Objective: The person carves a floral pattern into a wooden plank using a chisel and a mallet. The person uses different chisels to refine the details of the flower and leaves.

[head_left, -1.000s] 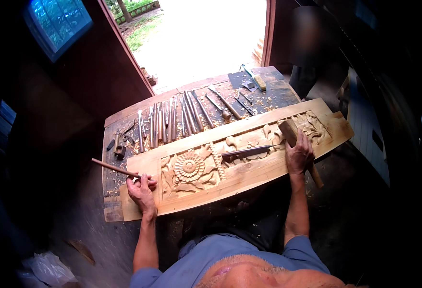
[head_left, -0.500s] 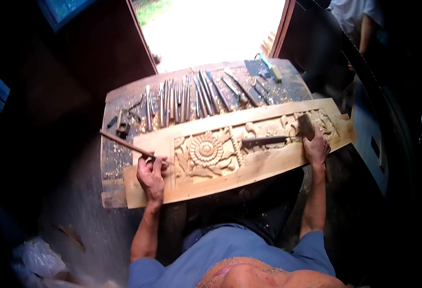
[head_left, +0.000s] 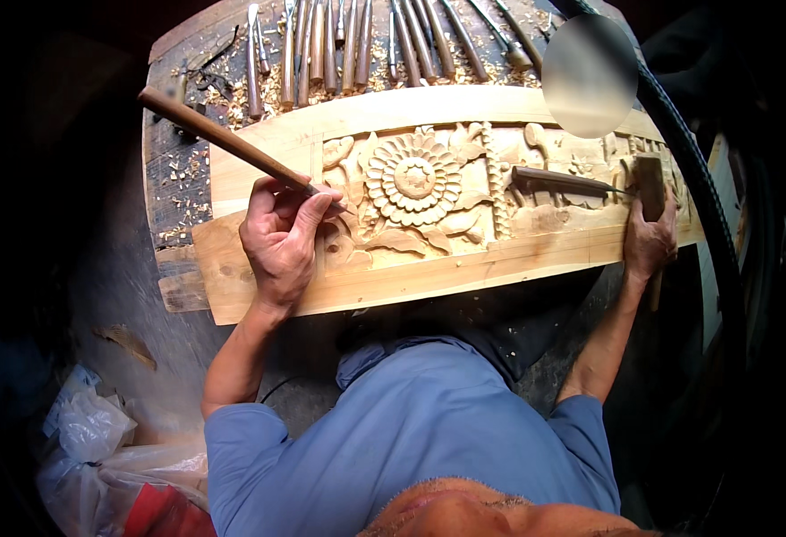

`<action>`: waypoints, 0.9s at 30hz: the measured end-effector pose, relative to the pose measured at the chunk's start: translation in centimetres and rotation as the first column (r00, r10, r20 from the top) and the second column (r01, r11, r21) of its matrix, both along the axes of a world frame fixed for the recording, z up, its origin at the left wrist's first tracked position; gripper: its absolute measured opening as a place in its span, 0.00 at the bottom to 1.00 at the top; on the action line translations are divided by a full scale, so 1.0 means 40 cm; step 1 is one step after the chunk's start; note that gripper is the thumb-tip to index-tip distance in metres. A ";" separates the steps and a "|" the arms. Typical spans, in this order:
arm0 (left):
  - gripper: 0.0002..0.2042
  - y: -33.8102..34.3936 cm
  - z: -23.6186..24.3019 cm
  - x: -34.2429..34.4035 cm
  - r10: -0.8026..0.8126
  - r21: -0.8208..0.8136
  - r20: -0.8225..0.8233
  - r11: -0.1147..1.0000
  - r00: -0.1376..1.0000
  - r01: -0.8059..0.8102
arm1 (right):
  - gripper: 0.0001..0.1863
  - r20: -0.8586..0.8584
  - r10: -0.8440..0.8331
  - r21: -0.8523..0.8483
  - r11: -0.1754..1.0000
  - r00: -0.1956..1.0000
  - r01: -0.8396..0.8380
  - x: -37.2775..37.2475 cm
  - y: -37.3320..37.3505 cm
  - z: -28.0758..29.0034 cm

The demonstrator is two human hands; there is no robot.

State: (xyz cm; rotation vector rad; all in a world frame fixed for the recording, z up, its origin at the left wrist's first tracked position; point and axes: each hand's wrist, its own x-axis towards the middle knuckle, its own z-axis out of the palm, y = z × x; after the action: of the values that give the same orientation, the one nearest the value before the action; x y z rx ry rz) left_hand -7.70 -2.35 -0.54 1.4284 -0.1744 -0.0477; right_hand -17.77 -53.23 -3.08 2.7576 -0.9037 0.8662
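Observation:
My left hand (head_left: pixel 278 243) is closed round the lower end of a chisel (head_left: pixel 223 139). Its long wooden handle slants up to the left, and its tip meets the carved wooden panel (head_left: pixel 429 264) just left of a round flower relief (head_left: pixel 415 179). Toward the panel's right end, my right hand (head_left: pixel 650 240) grips a wooden mallet (head_left: pixel 650 186) close under its head, which rests on or just above the carving. A second dark-handled chisel (head_left: pixel 558 179) lies across the carving between my hands, with its thin tip pointing at the mallet.
Several wooden-handled chisels (head_left: pixel 350 54) lie in a row behind the panel on the dark workbench (head_left: pixel 165 192), among wood shavings (head_left: pixel 232 112). A black cable (head_left: pixel 710 188) crosses the right side. Clear plastic bags (head_left: pixel 93 425) lie on the floor at lower left.
My view has tipped downward, so the bright doorway is out of sight and the panel appears higher. Both hands keep hold of the chisel and mallet, near the same spots on the panel.

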 end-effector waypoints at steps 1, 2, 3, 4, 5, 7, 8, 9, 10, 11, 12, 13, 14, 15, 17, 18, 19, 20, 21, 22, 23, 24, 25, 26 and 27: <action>0.12 0.003 -0.003 -0.003 0.004 -0.008 -0.016 1.000 1.000 -0.004 | 0.30 -0.018 -0.023 0.025 0.999 1.000 0.023 -0.001 -0.001 -0.002; 0.13 0.001 -0.008 -0.002 -0.001 -0.026 -0.029 1.000 1.000 0.000 | 0.30 -0.026 -0.042 0.035 0.998 0.999 0.043 0.000 0.000 0.006; 0.13 0.000 -0.007 -0.001 0.001 -0.006 -0.028 1.000 1.000 -0.001 | 0.30 -0.035 -0.060 0.045 0.997 0.998 0.061 0.001 0.002 0.012; 0.13 0.000 -0.003 -0.001 0.003 0.014 -0.028 1.000 1.000 -0.002 | 0.30 -0.040 -0.073 0.036 0.997 0.997 0.074 -0.002 0.005 0.013; 0.14 -0.001 -0.002 -0.001 0.007 0.037 -0.021 0.999 1.000 -0.006 | 0.29 -0.037 -0.072 0.051 0.996 0.997 0.074 0.003 0.012 0.016; 0.13 -0.001 -0.008 -0.008 0.004 0.071 -0.010 0.997 1.000 -0.004 | 0.28 -0.048 -0.126 0.064 0.990 0.991 0.129 0.012 0.033 0.027; 0.12 -0.001 -0.007 -0.004 -0.020 0.099 0.017 0.995 1.000 0.019 | 0.29 -0.028 -0.115 0.049 0.992 0.993 0.116 0.009 0.021 0.022; 0.12 -0.004 -0.003 -0.003 -0.034 0.117 0.032 0.993 0.999 0.030 | 0.29 -0.027 -0.104 0.030 0.994 0.994 0.105 0.003 0.010 0.020; 0.11 -0.007 0.000 -0.001 -0.048 0.135 0.049 0.990 0.998 0.041 | 0.29 -0.026 -0.095 0.011 0.995 0.995 0.096 -0.006 0.001 0.019; 0.11 -0.004 0.005 -0.002 -0.049 0.159 0.065 0.986 0.997 0.038 | 0.29 -0.023 -0.074 -0.002 0.997 0.997 0.074 0.000 0.001 0.013; 0.11 0.000 0.005 -0.003 -0.050 0.185 0.072 0.982 0.996 0.036 | 0.30 -0.049 -0.114 0.017 0.993 0.992 0.115 0.006 0.005 0.011; 0.10 0.003 0.008 -0.004 -0.058 0.226 0.084 0.973 0.995 0.038 | 0.30 -0.057 -0.114 0.008 0.993 0.992 0.114 0.009 0.005 0.006; 0.10 0.003 0.012 -0.001 -0.069 0.263 0.098 0.964 0.993 0.041 | 0.30 -0.061 -0.118 -0.004 0.993 0.991 0.118 0.008 0.001 0.005; 0.09 0.004 0.015 0.002 -0.080 0.300 0.113 0.953 0.990 0.043 | 0.30 -0.065 -0.123 -0.016 0.992 0.990 0.122 0.007 -0.002 0.004; 0.09 0.007 0.024 0.004 -0.106 0.370 0.130 0.928 0.986 0.051 | 0.31 -0.068 -0.125 -0.009 0.992 0.990 0.124 0.003 -0.008 0.002; 0.09 0.008 0.026 0.004 -0.115 0.391 0.139 0.919 0.984 0.052 | 0.31 -0.068 -0.126 -0.005 0.992 0.990 0.126 0.002 -0.010 0.002; 0.09 0.009 0.019 0.003 -0.116 0.386 0.150 0.921 0.982 0.050 | 0.31 -0.068 -0.122 -0.005 0.993 0.990 0.122 0.003 -0.009 0.003; 0.09 0.009 0.014 0.003 -0.118 0.378 0.161 0.925 0.980 0.049 | 0.31 -0.068 -0.120 -0.008 0.993 0.990 0.120 0.002 -0.006 0.006; 0.09 0.008 0.014 0.004 -0.126 0.391 0.169 0.919 0.977 0.051 | 0.31 -0.068 -0.118 -0.010 0.993 0.991 0.117 0.002 -0.004 0.008; 0.09 0.008 0.016 0.005 -0.134 0.403 0.177 0.914 0.975 0.052 | 0.31 -0.065 -0.115 -0.014 0.993 0.991 0.115 0.003 -0.002 0.010; 0.09 0.007 0.018 0.005 -0.141 0.418 0.185 0.907 0.973 0.052 | 0.31 -0.063 -0.112 -0.015 0.994 0.992 0.112 0.005 0.000 0.009; 0.09 0.008 0.018 0.006 -0.154 0.428 0.198 0.902 0.968 0.056 | 0.31 -0.060 -0.109 -0.017 0.994 0.992 0.108 0.007 0.000 0.009; 0.09 0.010 0.018 0.006 -0.166 0.438 0.210 0.897 0.964 0.059 | 0.30 -0.068 -0.119 0.007 0.993 0.991 0.120 0.007 0.000 0.010; 0.09 0.011 0.015 0.007 -0.179 0.446 0.223 0.893 0.958 0.063 | 0.30 -0.075 -0.131 0.029 0.991 0.989 0.134 0.006 0.000 0.010; 0.09 0.010 0.013 0.008 -0.180 0.450 0.232 0.891 0.956 0.059 | 0.30 -0.082 -0.142 0.051 0.988 0.986 0.147 0.005 0.000 0.010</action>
State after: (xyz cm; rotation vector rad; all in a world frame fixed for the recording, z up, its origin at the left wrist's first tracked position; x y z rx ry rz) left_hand -7.38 -1.93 -0.01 1.8751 -0.5031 0.0062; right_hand -17.57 -53.23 -2.67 2.7100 -1.1138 0.7141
